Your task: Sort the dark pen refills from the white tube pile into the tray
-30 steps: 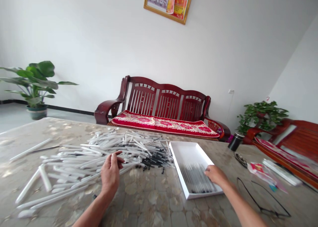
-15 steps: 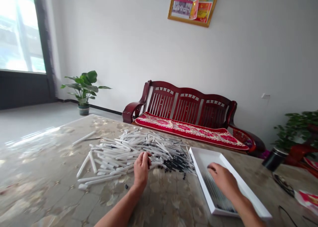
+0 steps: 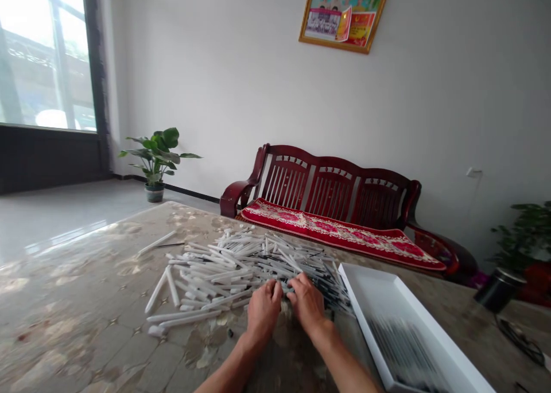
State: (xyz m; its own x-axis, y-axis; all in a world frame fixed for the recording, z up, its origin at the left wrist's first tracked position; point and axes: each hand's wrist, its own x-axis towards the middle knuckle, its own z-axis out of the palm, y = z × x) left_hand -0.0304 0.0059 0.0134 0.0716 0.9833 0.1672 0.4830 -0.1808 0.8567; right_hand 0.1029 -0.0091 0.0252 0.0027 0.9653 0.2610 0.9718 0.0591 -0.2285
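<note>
My left hand is closed in a pinch at the near edge of a pile of slim white tubes. Close beside it, my right hand has its fingers bent together, the fingertips of both hands almost meeting. What they pinch is too small and covered to make out. Dark thin rods lie at the pile's right side, partly behind my right hand. To the right, a shallow white box holds a row of thin, dark-ended sticks, blurred.
A small black piece lies on the patterned tabletop. At the left of the pile rest a loose white tube and a dark rod. A black canister and a cable are at right. A wooden bench stands behind.
My right hand has moved left from over the white box to beside my left hand at the pile. The view has shifted, and the sticks in the box now show uncovered.
</note>
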